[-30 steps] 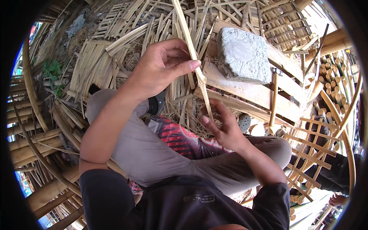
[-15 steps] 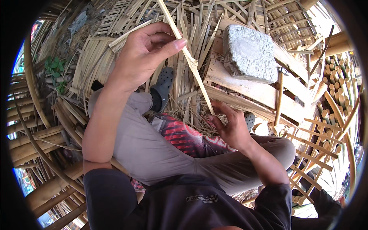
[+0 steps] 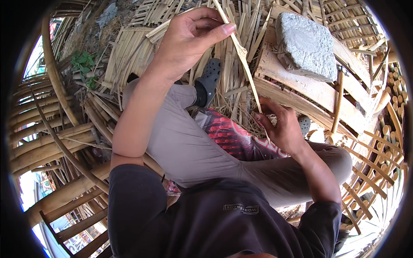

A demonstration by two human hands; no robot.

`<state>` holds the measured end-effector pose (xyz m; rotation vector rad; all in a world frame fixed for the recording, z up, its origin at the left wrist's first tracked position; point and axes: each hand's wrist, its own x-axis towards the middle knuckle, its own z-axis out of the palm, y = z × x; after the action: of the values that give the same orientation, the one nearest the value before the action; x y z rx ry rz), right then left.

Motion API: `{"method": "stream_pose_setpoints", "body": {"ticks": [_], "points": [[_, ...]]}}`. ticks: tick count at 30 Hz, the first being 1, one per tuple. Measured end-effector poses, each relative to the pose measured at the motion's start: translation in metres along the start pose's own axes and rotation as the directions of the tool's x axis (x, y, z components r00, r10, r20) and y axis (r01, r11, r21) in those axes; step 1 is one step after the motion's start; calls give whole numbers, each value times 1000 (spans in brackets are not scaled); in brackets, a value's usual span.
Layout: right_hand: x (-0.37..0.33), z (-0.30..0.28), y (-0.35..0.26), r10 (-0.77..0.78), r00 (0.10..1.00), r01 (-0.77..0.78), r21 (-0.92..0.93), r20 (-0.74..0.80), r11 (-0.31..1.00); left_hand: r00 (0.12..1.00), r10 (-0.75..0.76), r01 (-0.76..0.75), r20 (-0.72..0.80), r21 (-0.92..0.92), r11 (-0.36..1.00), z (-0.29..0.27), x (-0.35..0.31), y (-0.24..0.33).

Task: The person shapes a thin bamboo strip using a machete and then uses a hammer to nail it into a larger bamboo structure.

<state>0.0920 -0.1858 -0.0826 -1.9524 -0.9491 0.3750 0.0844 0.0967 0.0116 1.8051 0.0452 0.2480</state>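
A thin pale bamboo strip [image 3: 246, 63] with a knobby node slants across in front of me, its upper end running out of the picture. My left hand [image 3: 187, 45] pinches it between thumb and fingers above the node. Near its lower end, my right hand [image 3: 282, 127] closes thumb and fingers on the strip. A bit of pale strip shows just under the right fingers. Below the hands, a red and black printed cloth [image 3: 228, 135] lies between my crossed legs [image 3: 180, 137].
A rough grey stone block [image 3: 306, 46] sits on a low wooden plank bench [image 3: 297, 84] at the right, with a hammer [image 3: 338, 101] leaning there. Split bamboo strips [image 3: 234, 86] litter the ground ahead. Bamboo poles stack at far right; a bamboo frame [image 3: 56, 148] stands left.
The whole view has shifted, so the surroundings appear farther right and, ahead of me, higher. Both hands still grip the strip, and the right fingers have curled slightly around it.
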Motion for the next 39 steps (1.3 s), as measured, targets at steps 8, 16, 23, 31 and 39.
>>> {"method": "stream_pose_setpoints", "body": {"ticks": [8, 16, 23, 31, 39], "points": [[-5, 0, -5, 5, 1000, -6, 40, 20, 999, 997, -64, 63, -34, -23, 998, 5, 1, 0], [-3, -8, -10, 75, 988, -99, 183, 134, 978, 999, -20, 18, -48, -54, 998, 11, 0, 4], [2, -1, -12, 81, 997, -75, 244, -16, 967, 991, -74, 62, -115, -103, 993, -11, 1, 2], [3, 2, -3, 94, 954, -174, 267, 286, 948, 993, -73, 60, -96, -131, 990, -17, 0, 1], [9, 14, 4, 5, 977, -31, 121, 212, 992, 979, 55, -74, -195, -92, 993, -34, -1, 5]]}}
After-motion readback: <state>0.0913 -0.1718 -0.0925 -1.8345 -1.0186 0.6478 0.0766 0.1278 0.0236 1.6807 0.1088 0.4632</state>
